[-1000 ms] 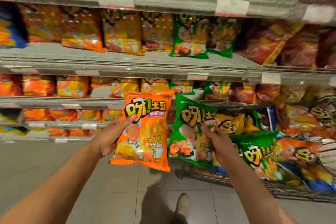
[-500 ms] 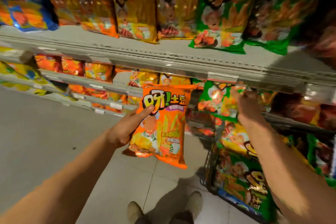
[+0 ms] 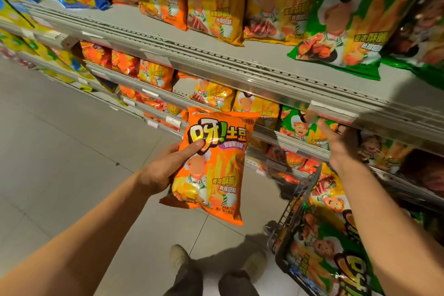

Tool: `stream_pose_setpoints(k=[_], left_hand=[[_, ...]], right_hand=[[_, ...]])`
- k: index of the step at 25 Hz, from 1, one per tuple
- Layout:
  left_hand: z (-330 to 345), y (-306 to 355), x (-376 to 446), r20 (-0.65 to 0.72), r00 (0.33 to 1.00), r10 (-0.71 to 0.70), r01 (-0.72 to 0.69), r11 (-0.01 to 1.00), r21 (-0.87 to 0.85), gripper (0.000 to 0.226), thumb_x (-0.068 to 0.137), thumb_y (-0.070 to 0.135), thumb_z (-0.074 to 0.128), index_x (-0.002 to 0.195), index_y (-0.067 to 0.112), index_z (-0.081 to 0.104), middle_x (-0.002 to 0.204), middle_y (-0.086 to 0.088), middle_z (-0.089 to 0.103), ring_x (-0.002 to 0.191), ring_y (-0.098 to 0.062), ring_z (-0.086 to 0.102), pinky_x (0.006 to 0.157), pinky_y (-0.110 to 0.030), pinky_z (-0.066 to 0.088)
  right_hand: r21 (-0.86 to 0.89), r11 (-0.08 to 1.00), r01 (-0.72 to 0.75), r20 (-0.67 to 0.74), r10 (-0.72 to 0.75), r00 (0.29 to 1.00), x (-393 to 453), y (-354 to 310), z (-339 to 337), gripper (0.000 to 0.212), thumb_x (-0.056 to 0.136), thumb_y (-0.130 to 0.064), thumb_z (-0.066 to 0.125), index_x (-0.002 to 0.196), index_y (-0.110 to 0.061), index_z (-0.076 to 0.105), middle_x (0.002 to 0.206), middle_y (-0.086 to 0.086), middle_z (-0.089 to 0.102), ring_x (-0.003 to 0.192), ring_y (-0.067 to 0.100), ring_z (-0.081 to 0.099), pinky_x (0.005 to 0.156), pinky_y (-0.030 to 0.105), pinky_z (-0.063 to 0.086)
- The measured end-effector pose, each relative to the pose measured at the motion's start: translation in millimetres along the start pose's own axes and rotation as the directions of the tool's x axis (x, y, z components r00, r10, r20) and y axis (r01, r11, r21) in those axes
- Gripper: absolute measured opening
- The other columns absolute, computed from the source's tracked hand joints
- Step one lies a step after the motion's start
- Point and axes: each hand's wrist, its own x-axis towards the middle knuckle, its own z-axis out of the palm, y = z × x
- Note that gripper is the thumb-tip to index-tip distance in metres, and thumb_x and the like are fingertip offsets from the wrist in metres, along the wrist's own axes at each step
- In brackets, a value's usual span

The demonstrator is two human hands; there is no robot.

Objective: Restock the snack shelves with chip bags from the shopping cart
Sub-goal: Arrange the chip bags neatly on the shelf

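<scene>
Green bag now shelved, 2 o'clock; right hand released, fingers loose. Left hand still grasping orange bag, likely next. Cart at 5 o'clock.

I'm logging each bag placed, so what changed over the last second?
The right hand let go of the green bag, which now stands on the shelf among the other green ones, and the hand is open in front of it. The camera moved closer to the shelves. Unchanged: the left hand grips the orange bag, and the cart holds more bags.
</scene>
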Motion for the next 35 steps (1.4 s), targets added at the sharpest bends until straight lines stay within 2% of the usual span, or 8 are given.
stream_pose_setpoints(k=[5,11,17,22,27,30,33,35], left_hand=[[-1.0,8.1,7.1,-0.007,1.000,0.007,-0.007,1.000,0.004,0.038,0.086,0.047,0.071,0.116,0.024,0.074,0.119,-0.013,0.075,0.106,-0.035,0.073,0.076,-0.040,0.062],[-0.1,16.6,14.7,0.010,1.000,0.029,-0.029,0.999,-0.018,0.044,0.084,0.047,0.075,0.121,0.022,0.072,0.120,-0.013,0.074,0.107,-0.034,0.073,0.078,-0.040,0.062],[-23.4,24.3,19.5,0.041,0.996,0.075,-0.074,0.997,-0.034,0.045,0.088,0.045,0.075,0.126,0.021,0.069,0.125,-0.014,0.072,0.113,-0.035,0.070,0.087,-0.043,0.060],[-80.4,30.0,29.3,0.002,0.998,0.066,-0.066,0.994,0.090,0.067,0.075,0.064,0.076,0.122,0.018,0.068,0.105,0.002,0.079,0.097,-0.016,0.076,0.075,-0.028,0.061],[-183.7,53.8,81.9,-0.002,0.997,0.072,-0.072,0.997,0.007,0.061,0.076,0.054,0.082,0.129,0.030,0.063,0.124,-0.003,0.073,0.104,-0.016,0.074,0.085,-0.034,0.060],[-226.8,81.0,124.6,-0.044,0.988,0.145,-0.144,0.989,0.033,0.061,0.071,0.059,0.083,0.122,0.036,0.060,0.109,0.015,0.075,0.089,0.001,0.073,0.070,-0.019,0.059],[-244.1,106.5,170.9,-0.013,0.967,0.255,-0.255,0.967,0.014,0.026,0.087,0.037,0.078,0.092,0.041,0.052,0.064,0.036,0.067,0.061,0.018,0.064,0.048,-0.004,0.047],[-246.1,120.6,192.4,0.014,0.942,0.335,-0.335,0.942,0.010,0.022,0.090,0.031,0.075,0.093,0.037,0.054,0.065,0.039,0.065,0.063,0.024,0.061,0.053,0.000,0.045]], right_hand=[[-0.091,0.995,0.041,-0.212,-0.060,0.975,5.0,0.4,9.4,0.103,0.077,-0.060,0.076,0.157,-0.016,0.027,0.161,0.010,0.034,0.148,0.027,0.034,0.115,0.032,0.029],[-0.205,0.977,0.050,-0.207,-0.093,0.974,-13.0,-5.9,1.8,0.094,0.073,-0.066,0.071,0.141,-0.004,0.051,0.146,0.021,0.052,0.135,0.035,0.050,0.114,0.049,0.040],[-0.271,0.902,0.336,-0.401,-0.423,0.813,-46.5,3.9,25.5,0.021,0.084,-0.030,0.068,0.091,-0.010,0.062,0.096,0.027,0.068,0.077,0.027,0.061,0.073,0.032,0.038],[-0.282,0.890,0.357,-0.247,-0.427,0.870,-79.8,12.0,96.0,0.006,0.091,-0.018,0.070,0.094,-0.021,0.065,0.098,0.022,0.072,0.082,0.023,0.064,0.077,0.042,0.046],[-0.382,0.861,0.338,-0.024,-0.374,0.927,-109.9,2.8,208.2,0.000,0.095,-0.026,0.067,0.095,-0.026,0.067,0.099,0.009,0.073,0.087,0.025,0.065,0.078,0.041,0.051],[-0.575,0.693,0.436,0.115,-0.459,0.881,-111.5,-11.9,285.0,0.017,0.097,-0.016,0.064,0.113,-0.014,0.070,0.113,0.011,0.071,0.106,0.030,0.066,0.089,0.040,0.049],[-0.765,0.293,0.573,0.305,-0.620,0.723,-80.7,-33.4,350.9,0.037,0.088,0.003,0.064,0.123,-0.004,0.069,0.130,0.021,0.064,0.124,0.044,0.055,0.106,0.044,0.040],[-0.838,0.066,0.542,0.405,-0.589,0.699,-60.3,-45.2,376.1,0.035,0.090,-0.011,0.059,0.124,-0.007,0.070,0.140,0.017,0.058,0.136,0.042,0.045,0.111,0.051,0.036]])
